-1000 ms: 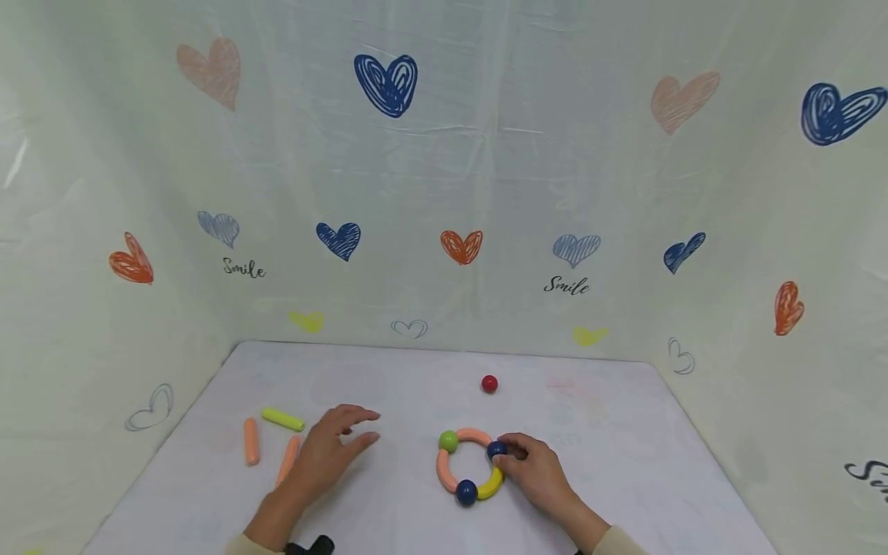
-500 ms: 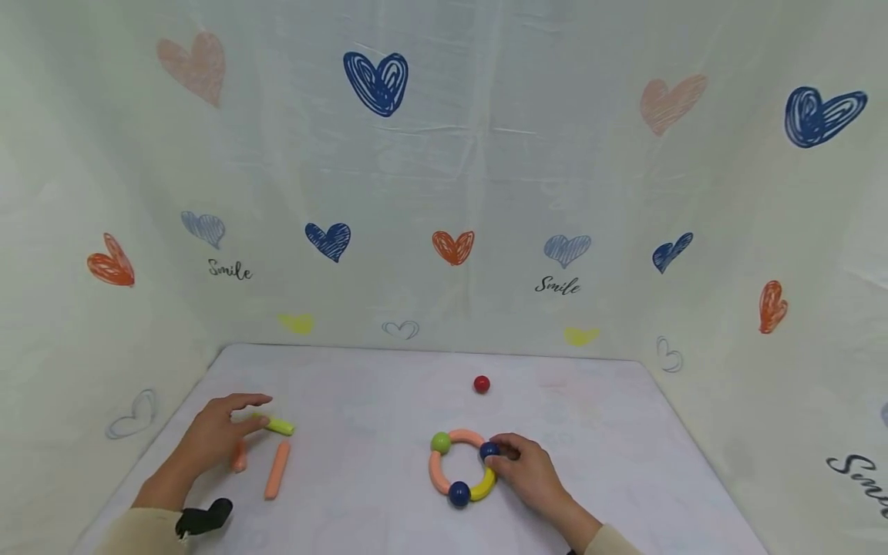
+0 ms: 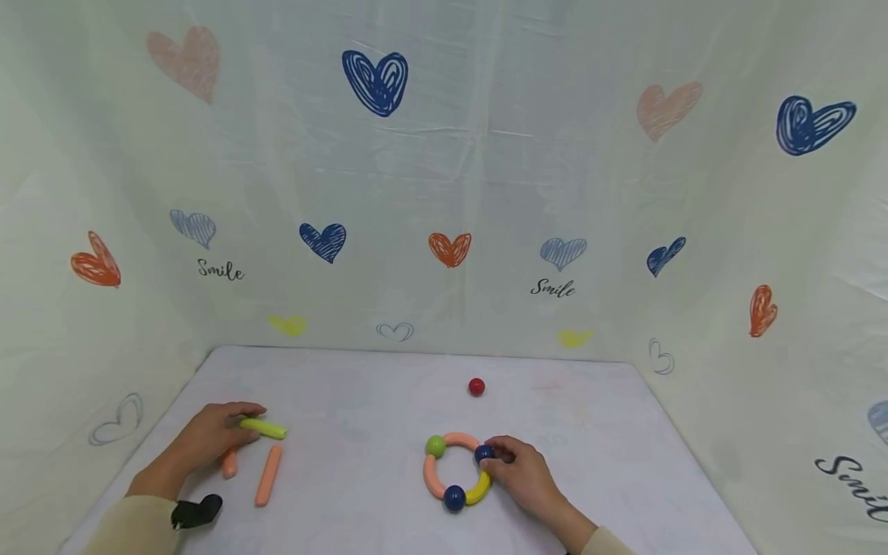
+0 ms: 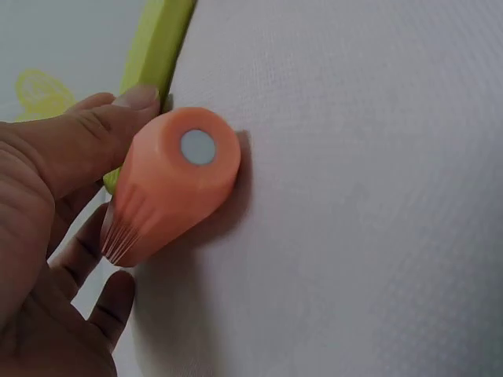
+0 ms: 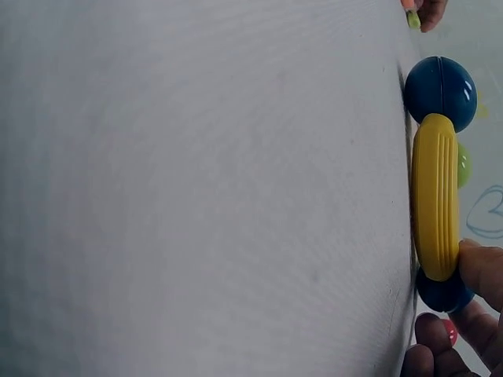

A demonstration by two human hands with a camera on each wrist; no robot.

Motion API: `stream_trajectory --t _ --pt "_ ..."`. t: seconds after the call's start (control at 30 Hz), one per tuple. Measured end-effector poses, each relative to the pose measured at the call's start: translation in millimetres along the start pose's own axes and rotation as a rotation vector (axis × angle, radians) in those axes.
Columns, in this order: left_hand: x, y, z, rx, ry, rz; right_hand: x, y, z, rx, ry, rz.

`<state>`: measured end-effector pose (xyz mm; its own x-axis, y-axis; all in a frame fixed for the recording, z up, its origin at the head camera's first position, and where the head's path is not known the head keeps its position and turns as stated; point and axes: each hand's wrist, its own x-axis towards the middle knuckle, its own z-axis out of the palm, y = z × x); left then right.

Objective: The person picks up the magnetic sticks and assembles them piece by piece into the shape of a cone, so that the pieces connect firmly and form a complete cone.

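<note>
At the table's left, my left hand (image 3: 213, 435) pinches a yellow-green magnetic rod (image 3: 264, 428) near one end, thumb against its side in the left wrist view. An orange rod (image 4: 185, 169) with a round metal magnet in its end lies right by that hand, partly hidden by it in the head view. My right hand (image 3: 523, 472) holds a dark blue ball (image 3: 484, 455) between thumb and fingers. That ball belongs to a ring of curved orange pieces (image 3: 433, 475), a yellow curved piece (image 5: 437, 200), a green ball (image 3: 435, 445) and a second blue ball (image 3: 454, 498).
A second straight orange rod (image 3: 268, 475) lies right of the left hand. Behind the ring sits a red ball (image 3: 476, 387). The white table (image 3: 361, 432) meets a hanging sheet (image 3: 388, 177) printed with hearts at the back and sides.
My left hand has moved left from beside the rods and taken hold of the yellow-green rod. My right hand keeps its hold on the ring's blue ball. The head view has shifted slightly.
</note>
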<state>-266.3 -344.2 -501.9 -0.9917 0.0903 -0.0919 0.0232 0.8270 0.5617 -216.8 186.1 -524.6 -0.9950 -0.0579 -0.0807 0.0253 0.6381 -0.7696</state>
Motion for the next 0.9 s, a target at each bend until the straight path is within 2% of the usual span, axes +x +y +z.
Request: stream_trajectory --t 0.43,0.57,0.67,0.83,0.9 --pt "9.9 11.1 4.5 0.058 0.027 0.089 0.4 1 1 0.011 -0.011 -0.002" --pt "8.5 11.9 6.2 0.058 0.071 0.115 0.4 1 1 0.013 -0.013 -0.001" --pt "7.1 14.8 7.7 0.047 0.106 0.111 0.4 1 2 0.012 -0.008 -0.002" --pt "5.7 26.4 12.3 0.016 0.172 0.089 0.7 2 2 0.006 0.001 -0.009" --pt "5.6 32.5 15.2 -0.007 0.196 0.102 1.1 2 2 0.004 0.002 -0.010"
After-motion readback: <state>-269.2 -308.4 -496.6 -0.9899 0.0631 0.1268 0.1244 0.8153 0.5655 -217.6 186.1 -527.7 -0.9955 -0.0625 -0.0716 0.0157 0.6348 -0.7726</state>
